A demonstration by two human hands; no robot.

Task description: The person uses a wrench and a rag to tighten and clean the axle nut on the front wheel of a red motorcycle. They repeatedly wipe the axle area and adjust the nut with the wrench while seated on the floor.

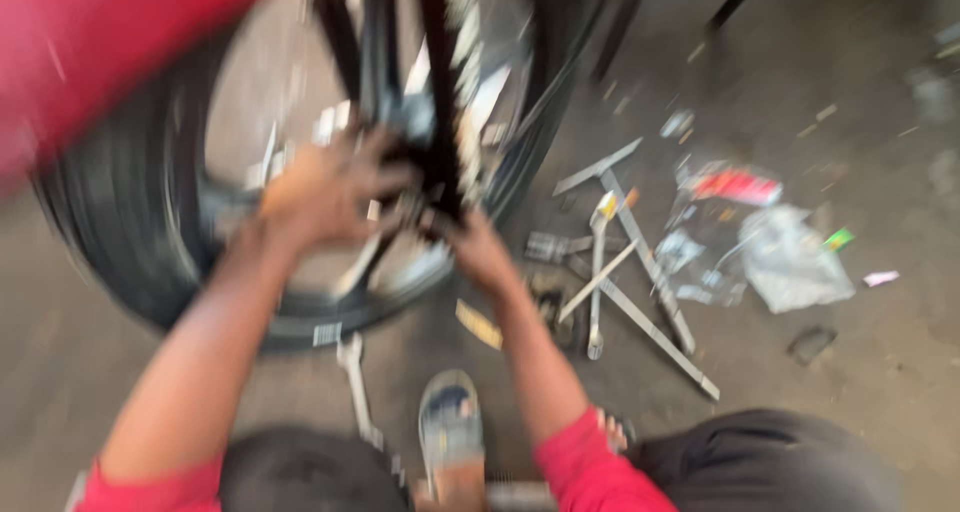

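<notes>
The picture is blurred by motion. A motorcycle wheel with a black tyre (120, 242) and a silver hub stands before me, with black fork legs (440, 82) running down to its axle. My left hand (320, 187) grips the hub area to the left of the fork. My right hand (478, 250) is pressed against the fork's lower end near the axle, fingers curled on it. I cannot tell whether either hand holds a tool. Red bodywork (90, 42) fills the top left corner.
Several metal spanners and a cross-shaped wrench (630, 262) lie on the concrete floor to the right. Crumpled plastic wrappers (790, 257) lie beyond them. Another spanner (355, 382) lies near my sandalled foot (450, 432). My knees fill the bottom edge.
</notes>
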